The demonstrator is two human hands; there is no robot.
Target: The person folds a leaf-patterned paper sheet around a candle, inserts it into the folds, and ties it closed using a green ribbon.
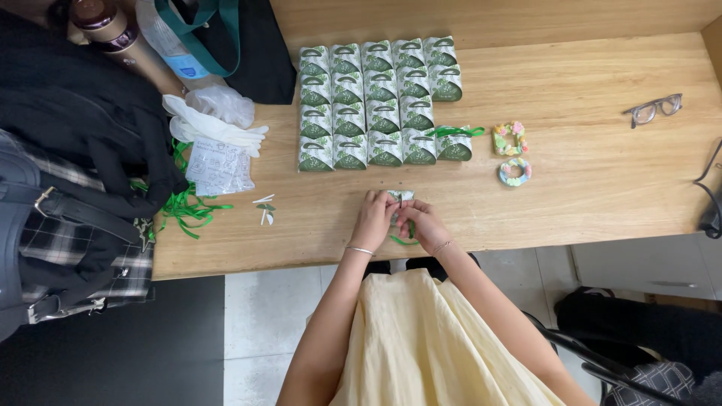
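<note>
your left hand point(372, 218) and right hand point(423, 223) meet at the near edge of the light wooden table point(602, 173), fingers of both pinched closed on a small green-and-white paper favour box point(399, 198) with a thin green ribbon point(404, 240) trailing below. rows of matching green-and-white boxes point(380, 101) stand just beyond.

Pale yellow sleeveless dress point(421, 338), loose, pleated folds down the front. Bare arms, no sleeves. Thin silver bangle point(359, 249) on left wrist, thin chain bracelet point(442, 245) on right wrist. No gloves or rings visible.
</note>
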